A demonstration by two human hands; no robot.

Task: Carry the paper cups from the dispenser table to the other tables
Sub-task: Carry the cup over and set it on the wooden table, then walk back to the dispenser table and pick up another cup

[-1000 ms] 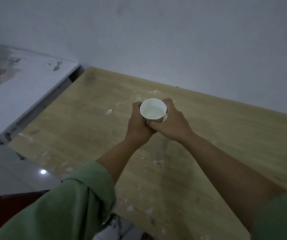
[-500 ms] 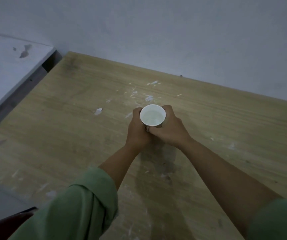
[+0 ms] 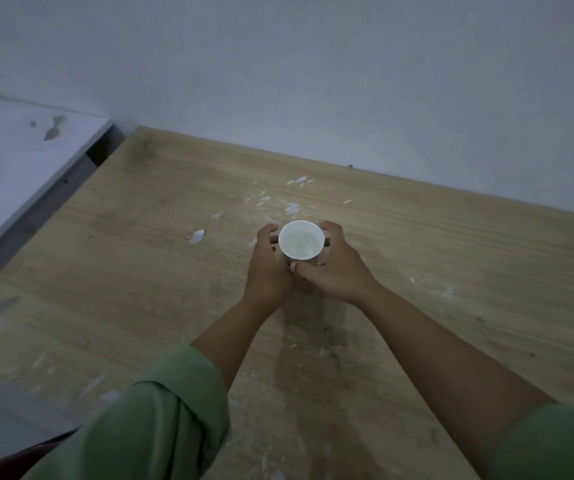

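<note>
A white paper cup (image 3: pixel 300 243) with clear liquid inside stands upright between my two hands, over the middle of a light wooden table (image 3: pixel 112 258). My left hand (image 3: pixel 267 268) wraps its left side and my right hand (image 3: pixel 334 268) wraps its right side, thumbs meeting at the front. The cup's lower wall and base are hidden by my fingers, so I cannot tell whether it touches the tabletop.
White flakes and chips (image 3: pixel 196 235) lie scattered on the wood around and beyond the cup. A white stained table (image 3: pixel 11 157) adjoins on the left across a dark gap. A pale wall (image 3: pixel 313 81) runs along the far edge.
My hands and the cup have moved lower and further over the wooden table. The view has shifted right, so less of the white table on the left shows.
</note>
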